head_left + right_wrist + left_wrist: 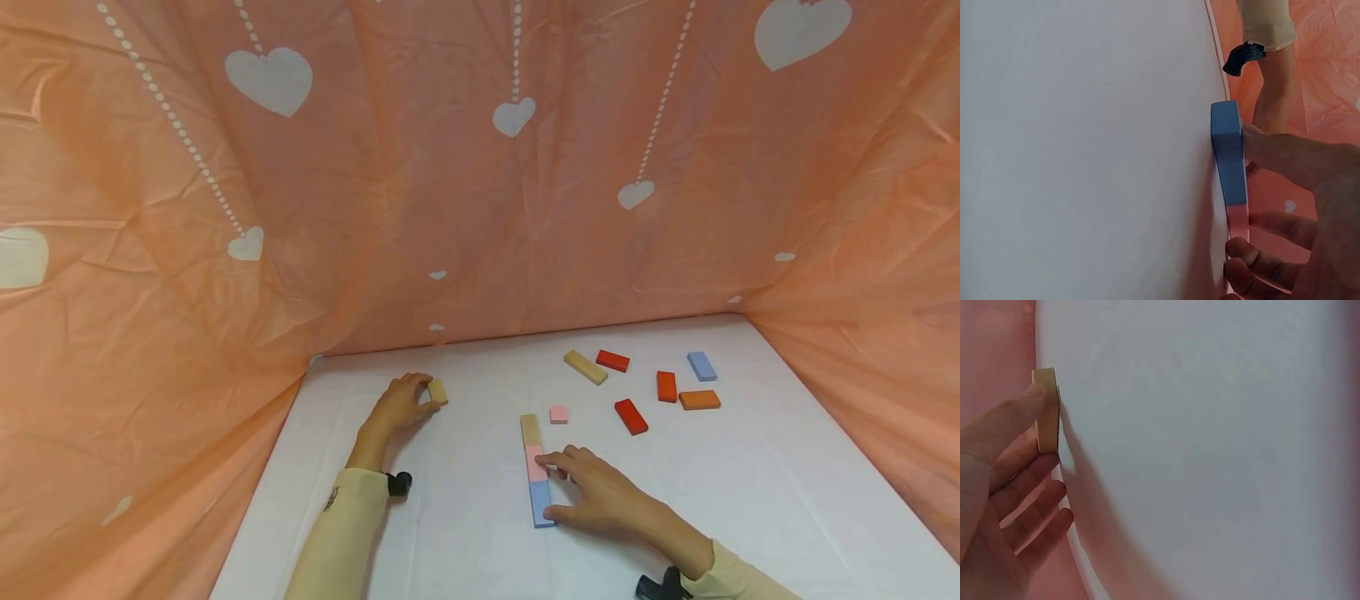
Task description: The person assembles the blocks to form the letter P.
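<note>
On the white table (465,500), the left hand (396,405) pinches a wooden block (438,392) and the right hand (596,496) touches a row

In the head view, the left hand grasps the wooden block between thumb and fingers, at the left part of the table. Its long axis goes roughly from far to near, the far end leaning slightly left. Around the middle lies the row, also directed far to near: pale piece (530,428) farthest, pink piece (535,463), then blue piece (541,503) nearest, end to end. The right hand is relaxed; its thumb rests at the blue piece, its index finger at the pink piece.

In the left wrist view, the thumb covers some of the wooden block, and the picture edge cuts the hand.

In the right wrist view, fingers partly cover the pink piece; the pale piece cannot be made out. The left hand is partly hidden behind the right thumb.
</note>
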The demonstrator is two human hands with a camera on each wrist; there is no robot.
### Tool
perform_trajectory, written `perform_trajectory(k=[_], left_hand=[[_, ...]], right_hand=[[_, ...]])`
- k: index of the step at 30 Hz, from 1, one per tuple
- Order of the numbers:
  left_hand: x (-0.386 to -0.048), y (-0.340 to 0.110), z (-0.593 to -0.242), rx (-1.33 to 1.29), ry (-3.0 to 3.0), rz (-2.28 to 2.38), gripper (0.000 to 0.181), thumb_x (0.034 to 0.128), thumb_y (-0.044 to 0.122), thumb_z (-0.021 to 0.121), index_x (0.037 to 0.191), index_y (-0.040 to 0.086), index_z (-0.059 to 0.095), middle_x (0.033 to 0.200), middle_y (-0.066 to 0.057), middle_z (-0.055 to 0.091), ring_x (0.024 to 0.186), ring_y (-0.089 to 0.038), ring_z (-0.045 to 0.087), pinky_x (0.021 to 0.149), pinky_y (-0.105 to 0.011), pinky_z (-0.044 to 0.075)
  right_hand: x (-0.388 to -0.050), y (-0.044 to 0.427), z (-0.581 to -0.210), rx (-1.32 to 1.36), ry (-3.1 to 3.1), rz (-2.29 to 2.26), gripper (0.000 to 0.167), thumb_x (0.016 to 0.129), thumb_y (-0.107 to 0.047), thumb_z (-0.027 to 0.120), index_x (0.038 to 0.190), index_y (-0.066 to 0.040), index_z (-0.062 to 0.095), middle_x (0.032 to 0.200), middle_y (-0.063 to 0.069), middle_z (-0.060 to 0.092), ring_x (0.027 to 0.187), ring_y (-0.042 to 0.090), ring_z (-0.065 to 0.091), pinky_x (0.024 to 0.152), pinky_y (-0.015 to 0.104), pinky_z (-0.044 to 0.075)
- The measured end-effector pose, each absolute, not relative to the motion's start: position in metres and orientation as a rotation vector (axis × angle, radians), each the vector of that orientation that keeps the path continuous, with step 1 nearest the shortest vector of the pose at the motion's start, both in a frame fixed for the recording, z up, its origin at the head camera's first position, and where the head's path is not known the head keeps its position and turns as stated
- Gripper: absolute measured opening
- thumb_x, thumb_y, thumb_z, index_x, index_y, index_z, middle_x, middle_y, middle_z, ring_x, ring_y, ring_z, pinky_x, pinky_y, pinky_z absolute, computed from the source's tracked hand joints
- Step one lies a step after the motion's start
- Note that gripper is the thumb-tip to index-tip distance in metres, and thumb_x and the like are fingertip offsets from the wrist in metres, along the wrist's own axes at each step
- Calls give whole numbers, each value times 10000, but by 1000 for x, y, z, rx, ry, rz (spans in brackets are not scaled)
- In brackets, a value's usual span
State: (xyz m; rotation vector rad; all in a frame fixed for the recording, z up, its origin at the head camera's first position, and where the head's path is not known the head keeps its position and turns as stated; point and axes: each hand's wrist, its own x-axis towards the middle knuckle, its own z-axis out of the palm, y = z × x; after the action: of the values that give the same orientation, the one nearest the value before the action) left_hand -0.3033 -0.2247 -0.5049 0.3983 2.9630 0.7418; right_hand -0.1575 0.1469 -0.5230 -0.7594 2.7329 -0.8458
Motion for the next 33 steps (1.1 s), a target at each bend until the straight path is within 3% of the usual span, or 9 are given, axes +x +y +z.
perform_trajectory(k=[15,33], left_hand=[[-302,-193,-504,507,2944,786,560,930,302,861,1385,44,660,1302,-133,688,1186,-317,625,1044,-538,512],[-301,-130,-504,709,2844,755,546,958,375,823,1394,94,653,1365,-98,670,1289,-288,614,1122,-501,490]], right_hand=[[-159,146,-526,-746,2736,-840,738,880,-516,855,1515,-231,607,1138,-112,573,1027,111,521,912,425,560],[-160,145,-524,-737,2736,-824,737,882,-526,851,1514,-237,606,1145,-108,579,1027,114,524,936,442,564]])
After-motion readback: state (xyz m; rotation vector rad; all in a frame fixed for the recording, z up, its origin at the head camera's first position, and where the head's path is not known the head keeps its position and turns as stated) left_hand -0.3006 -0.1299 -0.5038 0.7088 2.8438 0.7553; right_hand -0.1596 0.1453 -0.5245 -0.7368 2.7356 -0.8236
